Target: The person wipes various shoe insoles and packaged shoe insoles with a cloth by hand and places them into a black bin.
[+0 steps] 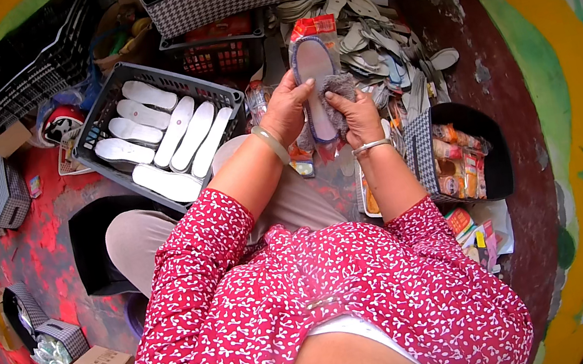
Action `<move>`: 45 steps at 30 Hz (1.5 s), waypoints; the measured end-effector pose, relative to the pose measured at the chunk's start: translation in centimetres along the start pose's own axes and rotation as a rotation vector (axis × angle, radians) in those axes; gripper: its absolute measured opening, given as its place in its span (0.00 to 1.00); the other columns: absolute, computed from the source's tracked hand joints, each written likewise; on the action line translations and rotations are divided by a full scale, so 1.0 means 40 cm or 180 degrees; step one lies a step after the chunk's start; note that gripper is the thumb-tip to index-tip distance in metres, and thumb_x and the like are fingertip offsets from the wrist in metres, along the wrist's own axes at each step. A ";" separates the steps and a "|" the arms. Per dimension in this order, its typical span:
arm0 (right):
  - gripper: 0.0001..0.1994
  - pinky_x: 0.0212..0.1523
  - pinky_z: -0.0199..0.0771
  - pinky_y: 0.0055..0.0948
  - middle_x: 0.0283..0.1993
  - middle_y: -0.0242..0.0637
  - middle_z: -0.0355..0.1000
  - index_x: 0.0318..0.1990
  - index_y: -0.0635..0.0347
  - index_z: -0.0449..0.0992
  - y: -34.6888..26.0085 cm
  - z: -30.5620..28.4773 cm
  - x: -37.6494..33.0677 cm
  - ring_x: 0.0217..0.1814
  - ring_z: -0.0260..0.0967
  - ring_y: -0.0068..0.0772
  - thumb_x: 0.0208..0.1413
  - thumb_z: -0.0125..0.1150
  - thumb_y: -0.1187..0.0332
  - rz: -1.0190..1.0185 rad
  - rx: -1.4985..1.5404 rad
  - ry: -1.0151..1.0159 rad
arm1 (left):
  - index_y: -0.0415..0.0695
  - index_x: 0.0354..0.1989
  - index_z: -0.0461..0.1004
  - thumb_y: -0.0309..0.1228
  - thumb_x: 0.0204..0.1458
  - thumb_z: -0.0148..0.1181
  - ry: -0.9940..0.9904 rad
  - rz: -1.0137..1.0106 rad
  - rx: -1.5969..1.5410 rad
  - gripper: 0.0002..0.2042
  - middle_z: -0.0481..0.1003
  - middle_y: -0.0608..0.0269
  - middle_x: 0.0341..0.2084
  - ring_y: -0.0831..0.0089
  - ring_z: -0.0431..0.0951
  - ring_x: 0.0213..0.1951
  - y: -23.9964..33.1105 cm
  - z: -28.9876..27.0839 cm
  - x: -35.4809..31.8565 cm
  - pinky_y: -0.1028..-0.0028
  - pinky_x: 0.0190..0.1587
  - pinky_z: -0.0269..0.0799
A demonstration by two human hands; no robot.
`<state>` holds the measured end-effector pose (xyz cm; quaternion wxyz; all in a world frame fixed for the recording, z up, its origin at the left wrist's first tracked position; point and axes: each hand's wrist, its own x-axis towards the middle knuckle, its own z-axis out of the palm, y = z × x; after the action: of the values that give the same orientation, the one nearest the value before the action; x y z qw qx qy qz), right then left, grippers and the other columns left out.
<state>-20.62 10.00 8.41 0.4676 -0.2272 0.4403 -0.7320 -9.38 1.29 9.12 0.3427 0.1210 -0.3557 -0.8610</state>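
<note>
My left hand (284, 111) is closed on the side of a packaged insole (312, 61), which is pale with a dark blue edge and sits in a clear bag with a red top. A fuzzy grey cloth (339, 86) is bunched in my right hand (360, 119) and presses against the right side of that package. The package is held upright in front of me, above my lap. To the left of my hands, a dark plastic crate (121, 179) holds several white insoles (176, 131) laid out in rows.
Loose grey insoles (366, 32) are heaped beyond my right hand. A houndstooth box (422, 151) of orange packages stands at the right. Another houndstooth box (218, 6) sits at the back, near a black crate (37, 67). Small boxes and goods line the left floor.
</note>
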 end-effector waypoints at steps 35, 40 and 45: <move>0.12 0.37 0.73 0.24 0.35 0.35 0.74 0.42 0.66 0.73 -0.105 -0.248 -0.181 0.34 0.72 0.26 0.48 0.59 0.76 0.1833 -0.1342 -0.0746 | 0.41 0.44 0.68 0.27 0.58 0.48 0.1297 0.0521 -0.0545 0.08 0.74 0.61 0.35 0.68 0.76 0.34 0.041 -0.040 0.012 0.64 0.39 0.75; 0.23 0.51 0.71 0.34 0.51 0.43 0.69 0.55 0.65 0.66 -0.159 -0.344 -0.121 0.50 0.70 0.36 0.59 0.52 0.56 0.1105 -0.0070 -0.0416 | 0.42 0.45 0.68 0.27 0.57 0.50 0.1210 0.0477 -0.0480 0.09 0.74 0.63 0.36 0.69 0.76 0.34 0.036 -0.040 0.010 0.67 0.39 0.74; 0.27 0.47 0.74 0.37 0.49 0.42 0.70 0.57 0.62 0.62 -0.113 -0.198 -0.063 0.47 0.71 0.35 0.57 0.53 0.53 0.1596 0.0701 -0.1201 | 0.42 0.44 0.69 0.27 0.55 0.53 0.0826 0.0505 -0.0390 0.09 0.75 0.64 0.35 0.72 0.76 0.34 0.017 -0.036 0.015 0.69 0.39 0.74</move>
<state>-27.55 16.46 8.46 0.7282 -0.1914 0.3064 -0.5824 -8.83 -0.22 8.60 0.4594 0.1816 -0.2638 -0.8285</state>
